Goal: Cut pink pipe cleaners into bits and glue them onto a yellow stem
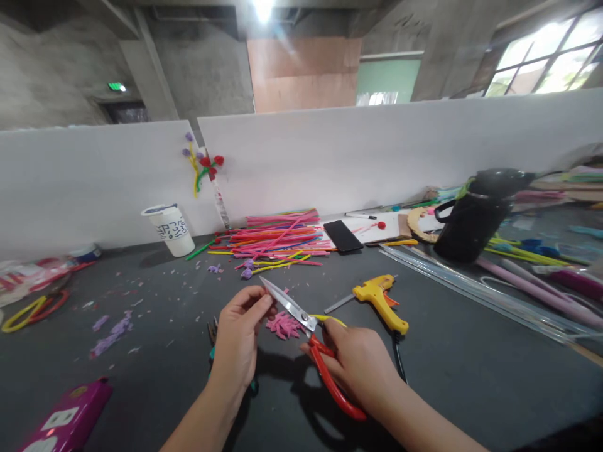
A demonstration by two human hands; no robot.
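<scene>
In my right hand (362, 358) is a pair of red-handled scissors (301, 317), its metal blades pointing up and to the left. My left hand (245, 333) is closed in a pinch close to the blade tips; whatever lies between its fingertips is too small to make out. Under the blades, a heap of short pink pipe cleaner pieces (284, 325) lies on the dark table. Partly hidden behind my left wrist are pliers with teal handles (211, 351).
A yellow glue gun (381, 301) lies right of the scissors. Behind are a bundle of coloured pipe cleaners (277, 238), a phone (343, 236) and a white cup (169, 229). A black jug (475, 216) stands at right, a purple box (70, 417) at lower left.
</scene>
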